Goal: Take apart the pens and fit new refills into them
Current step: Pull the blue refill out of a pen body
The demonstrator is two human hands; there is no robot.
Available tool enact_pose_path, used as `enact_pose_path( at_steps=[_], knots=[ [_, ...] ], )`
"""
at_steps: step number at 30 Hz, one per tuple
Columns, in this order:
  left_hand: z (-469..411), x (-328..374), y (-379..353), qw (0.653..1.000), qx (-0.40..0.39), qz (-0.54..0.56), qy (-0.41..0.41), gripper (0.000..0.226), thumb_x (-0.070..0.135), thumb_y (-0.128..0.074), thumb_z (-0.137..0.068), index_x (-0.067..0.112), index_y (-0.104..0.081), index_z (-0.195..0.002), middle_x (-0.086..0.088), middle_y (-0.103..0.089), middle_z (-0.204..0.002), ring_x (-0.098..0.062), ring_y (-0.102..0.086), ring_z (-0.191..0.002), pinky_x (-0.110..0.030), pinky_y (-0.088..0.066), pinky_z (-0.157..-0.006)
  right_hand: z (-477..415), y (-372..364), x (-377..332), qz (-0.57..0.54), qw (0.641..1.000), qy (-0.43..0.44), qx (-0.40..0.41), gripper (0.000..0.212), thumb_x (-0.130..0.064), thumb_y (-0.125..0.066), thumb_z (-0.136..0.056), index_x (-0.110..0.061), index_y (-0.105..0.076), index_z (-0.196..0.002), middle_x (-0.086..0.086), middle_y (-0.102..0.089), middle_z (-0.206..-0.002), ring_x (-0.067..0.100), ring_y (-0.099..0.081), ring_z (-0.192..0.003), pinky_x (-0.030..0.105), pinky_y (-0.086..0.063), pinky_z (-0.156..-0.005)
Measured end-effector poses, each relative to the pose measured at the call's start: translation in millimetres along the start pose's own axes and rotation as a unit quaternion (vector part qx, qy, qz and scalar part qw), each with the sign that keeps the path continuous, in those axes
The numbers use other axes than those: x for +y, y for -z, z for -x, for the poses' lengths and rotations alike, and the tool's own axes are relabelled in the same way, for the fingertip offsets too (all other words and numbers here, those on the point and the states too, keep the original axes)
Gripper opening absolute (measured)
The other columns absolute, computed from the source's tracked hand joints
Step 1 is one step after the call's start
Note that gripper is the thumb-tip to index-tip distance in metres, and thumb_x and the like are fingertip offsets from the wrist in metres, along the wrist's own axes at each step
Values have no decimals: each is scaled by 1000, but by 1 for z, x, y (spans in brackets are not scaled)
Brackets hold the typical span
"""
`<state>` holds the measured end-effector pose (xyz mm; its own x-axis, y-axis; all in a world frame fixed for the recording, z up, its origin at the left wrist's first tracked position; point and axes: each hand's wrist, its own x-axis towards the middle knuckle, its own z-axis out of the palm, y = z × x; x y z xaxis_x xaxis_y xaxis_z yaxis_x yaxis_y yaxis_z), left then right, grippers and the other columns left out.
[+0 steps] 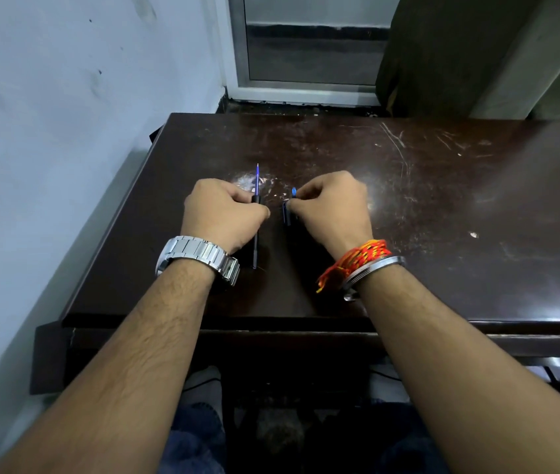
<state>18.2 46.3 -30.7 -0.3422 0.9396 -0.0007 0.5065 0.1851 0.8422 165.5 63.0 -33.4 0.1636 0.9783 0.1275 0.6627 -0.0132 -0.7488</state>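
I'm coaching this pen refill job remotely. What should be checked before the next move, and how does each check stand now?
1. Left hand grips the slim dark pen barrel: ok.
2. Thin blue refill sticks out of that barrel's far end: ok.
3. Right hand pinches the blue-and-black pen piece: ok.
4. Gap between the two held parts: ok.
5. Refill seated fully: cannot tell.
6. Work kept over the scratched dark wooden table: ok.

- Left hand (224, 213), above the middle of the table (443, 200), knuckles up, fingers curled round a black pen barrel (255, 249).
- Right hand (331, 208) near it, fingertips pinching a blue pen part (294, 192).
- Both forearms cross the table's near edge.
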Motion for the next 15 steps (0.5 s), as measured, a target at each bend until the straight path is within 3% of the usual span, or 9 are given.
enact_pose_path(
  at_steps=[6, 9, 13, 15],
  knots=[
    [1, 0, -2, 1000, -10, -8, 12, 7, 21, -80, -62, 25, -74, -63, 14, -63, -48, -12, -68, -59, -17, -44, -53, 1, -1, -1, 60, 997, -26, -33, 12, -19, -71, -80, -9, -78, -83, 15, -73, -95, 29, -69, -89, 31, -57, -80],
    [2, 1, -2, 1000, -21, -10, 10, 15, 20, -80, -64, 34, -73, -62, 15, -63, -60, -13, -67, -63, -15, -42, -54, 1, -2, -2, 66, 997, -27, -40, 18, -23, -69, -81, -7, -77, -83, 15, -73, -91, 30, -68, -87, 29, -55, -76],
    [3, 2, -2, 999, -31, -21, 3, 20, 23, -79, -64, 42, -72, -62, 13, -63, -50, -13, -67, -59, -15, -42, -51, 4, -2, -3, 52, 999, -12, -5, 23, -25, -64, -81, -5, -75, -78, 13, -72, -81, 30, -69, -81, 32, -57, -75],
    [3, 2, -3, 999, -34, -19, -2, 14, 24, -79, -64, 37, -74, -62, 12, -63, -47, -13, -66, -54, -17, -42, -51, 4, -2, -5, 18, 999, 14, 31, 27, -29, -64, -85, -7, -75, -75, 9, -73, -73, 24, -69, -74, 26, -52, -69]
  ],
)
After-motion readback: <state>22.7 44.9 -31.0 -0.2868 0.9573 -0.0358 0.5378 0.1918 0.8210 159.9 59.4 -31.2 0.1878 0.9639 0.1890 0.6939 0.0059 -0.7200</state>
